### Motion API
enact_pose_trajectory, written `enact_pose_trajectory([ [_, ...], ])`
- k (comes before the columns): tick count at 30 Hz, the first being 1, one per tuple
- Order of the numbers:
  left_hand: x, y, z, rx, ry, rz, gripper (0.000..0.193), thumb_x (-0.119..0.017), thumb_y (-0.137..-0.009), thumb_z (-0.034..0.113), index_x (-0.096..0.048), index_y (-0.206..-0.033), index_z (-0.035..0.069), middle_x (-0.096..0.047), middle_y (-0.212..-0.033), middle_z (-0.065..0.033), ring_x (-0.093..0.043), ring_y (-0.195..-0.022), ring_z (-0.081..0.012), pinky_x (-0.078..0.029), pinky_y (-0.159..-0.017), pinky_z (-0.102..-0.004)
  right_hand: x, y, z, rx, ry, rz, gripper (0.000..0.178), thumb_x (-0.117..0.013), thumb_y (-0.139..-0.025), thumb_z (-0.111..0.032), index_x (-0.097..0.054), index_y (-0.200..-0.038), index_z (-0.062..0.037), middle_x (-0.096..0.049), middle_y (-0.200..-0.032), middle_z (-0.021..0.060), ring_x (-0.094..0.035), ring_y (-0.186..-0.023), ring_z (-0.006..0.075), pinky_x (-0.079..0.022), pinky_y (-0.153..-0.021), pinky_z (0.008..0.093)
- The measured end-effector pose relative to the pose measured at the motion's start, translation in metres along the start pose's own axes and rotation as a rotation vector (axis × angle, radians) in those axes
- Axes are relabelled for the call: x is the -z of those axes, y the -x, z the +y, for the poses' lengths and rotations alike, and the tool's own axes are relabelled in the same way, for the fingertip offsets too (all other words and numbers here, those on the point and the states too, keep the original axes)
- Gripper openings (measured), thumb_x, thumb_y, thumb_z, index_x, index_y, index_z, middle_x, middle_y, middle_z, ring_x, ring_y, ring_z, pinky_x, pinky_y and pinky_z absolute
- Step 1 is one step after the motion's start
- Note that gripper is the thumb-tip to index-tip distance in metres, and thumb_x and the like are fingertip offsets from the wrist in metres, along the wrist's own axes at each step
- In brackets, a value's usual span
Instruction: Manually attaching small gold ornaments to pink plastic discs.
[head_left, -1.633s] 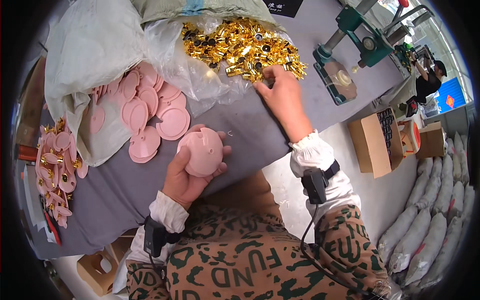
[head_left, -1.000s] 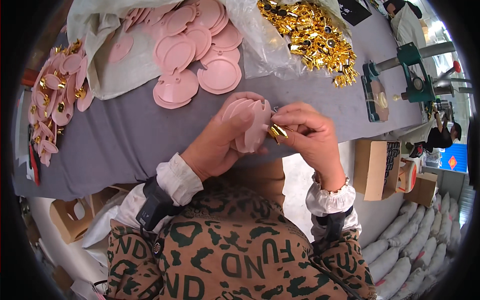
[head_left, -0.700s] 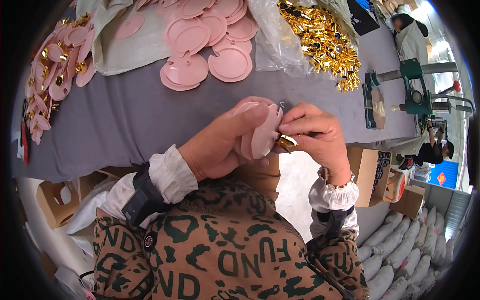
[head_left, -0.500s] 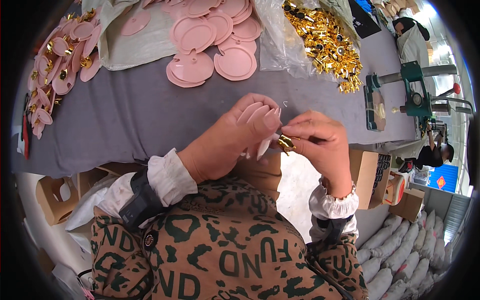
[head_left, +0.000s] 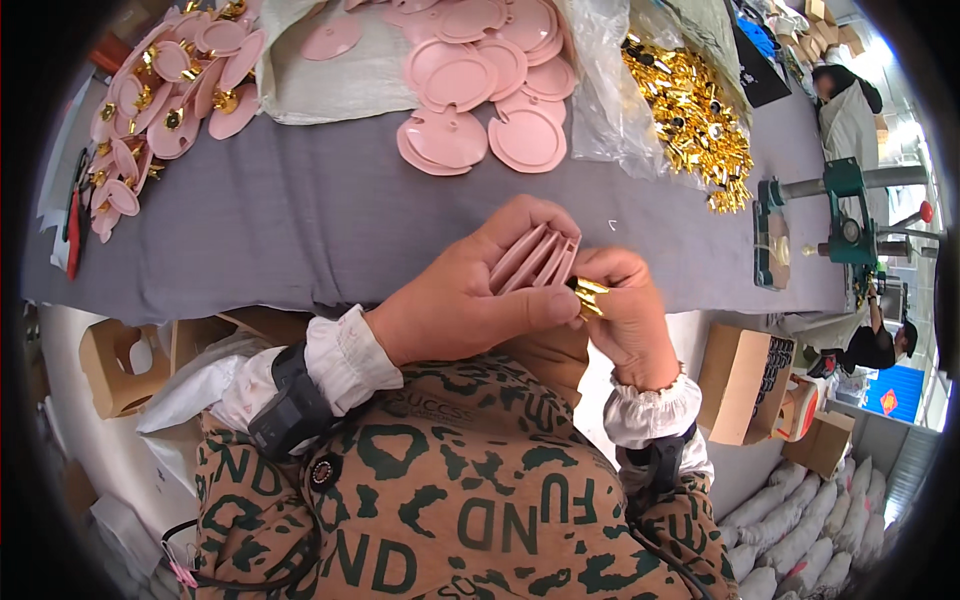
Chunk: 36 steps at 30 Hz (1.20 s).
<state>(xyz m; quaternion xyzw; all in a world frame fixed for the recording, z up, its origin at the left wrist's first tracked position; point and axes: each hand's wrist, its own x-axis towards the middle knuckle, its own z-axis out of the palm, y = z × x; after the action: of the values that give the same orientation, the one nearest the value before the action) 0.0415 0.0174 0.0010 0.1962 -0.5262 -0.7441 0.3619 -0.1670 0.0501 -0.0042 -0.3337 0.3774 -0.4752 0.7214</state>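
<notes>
My left hand (head_left: pixel 485 285) is closed round several flat pink plastic discs (head_left: pixel 535 258), stacked on edge between thumb and fingers. Close against the stack's right side, my right hand (head_left: pixel 630 305) pinches a shiny gold fitting (head_left: pixel 588 296) with a dark end turned toward the discs. Whether that end is inside a disc's edge or only touching it, I cannot tell. Both hands are above the near edge of the grey-covered table (head_left: pixel 330 215), in front of my patterned apron.
Loose pink discs (head_left: pixel 450 75) are piled at the back, beside a heap of gold fittings (head_left: pixel 690 115) on clear plastic. Pink discs with gold fittings attached (head_left: pixel 165 95) lie at the left. A green hand press (head_left: pixel 848 220) stands at the right; cardboard boxes (head_left: pixel 740 385) are below.
The disc stack has turned in my left hand, so its edges now face up. The gold fitting stays in my right hand and is closer to the discs. My view has shifted left.
</notes>
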Motion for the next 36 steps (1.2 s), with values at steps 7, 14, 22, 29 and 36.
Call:
enact_pose_trajectory([
  [7,0.003,0.01,0.021,0.263,0.333,0.075,0.042,-0.059,-0.095,0.032,-0.043,-0.126,0.008,-0.052,-0.106,-0.0029,-0.053,-0.079,-0.0086,-0.049,-0.067,-0.0244,-0.012,-0.009,0.002,0.238,0.241,-0.021,0.018,-0.07,-0.072,0.012,-0.073,-0.088,0.002,-0.069,-0.092,0.0136,-0.067,-0.077,0.0211,-0.054,-0.064,0.0291],
  [14,-0.001,0.01,0.01,0.215,0.193,0.123,0.041,-0.058,-0.096,0.031,-0.042,-0.125,0.007,-0.052,-0.104,-0.0031,-0.051,-0.074,-0.0089,-0.048,-0.065,-0.0222,-0.036,0.003,-0.037,0.612,1.271,-0.1,0.02,-0.073,-0.07,0.006,-0.075,-0.088,-0.0035,-0.07,-0.088,0.0087,-0.068,-0.078,0.0185,-0.053,-0.065,0.0257],
  [22,-0.015,0.017,0.007,0.2,0.429,0.102,0.05,-0.063,-0.093,0.038,-0.041,-0.127,0.01,-0.053,-0.103,-0.0032,-0.055,-0.08,-0.0092,-0.05,-0.063,-0.0262,0.006,0.003,0.016,0.347,0.295,-0.039,0.016,-0.069,-0.072,0.013,-0.073,-0.081,0.0001,-0.068,-0.087,0.0129,-0.065,-0.08,0.0182,-0.052,-0.073,0.0269],
  [29,-0.013,0.019,0.018,0.23,0.444,0.043,0.051,-0.064,-0.092,0.038,-0.041,-0.128,0.009,-0.051,-0.105,-0.0023,-0.053,-0.087,-0.0092,-0.049,-0.068,-0.0245,0.0,0.004,0.014,0.427,0.306,-0.04,0.017,-0.068,-0.073,0.014,-0.072,-0.083,0.0006,-0.067,-0.086,0.0108,-0.064,-0.078,0.0172,-0.05,-0.069,0.0255],
  [36,-0.006,0.027,0.015,0.088,0.056,0.088,0.047,-0.069,-0.088,0.018,-0.043,-0.126,0.008,-0.045,-0.113,-0.0013,-0.045,-0.107,-0.0079,-0.038,-0.096,-0.0239,-0.027,0.006,-0.009,0.249,0.572,0.008,0.022,-0.07,-0.071,0.012,-0.074,-0.09,0.0016,-0.066,-0.084,0.0091,-0.062,-0.075,0.0137,-0.048,-0.064,0.0235],
])
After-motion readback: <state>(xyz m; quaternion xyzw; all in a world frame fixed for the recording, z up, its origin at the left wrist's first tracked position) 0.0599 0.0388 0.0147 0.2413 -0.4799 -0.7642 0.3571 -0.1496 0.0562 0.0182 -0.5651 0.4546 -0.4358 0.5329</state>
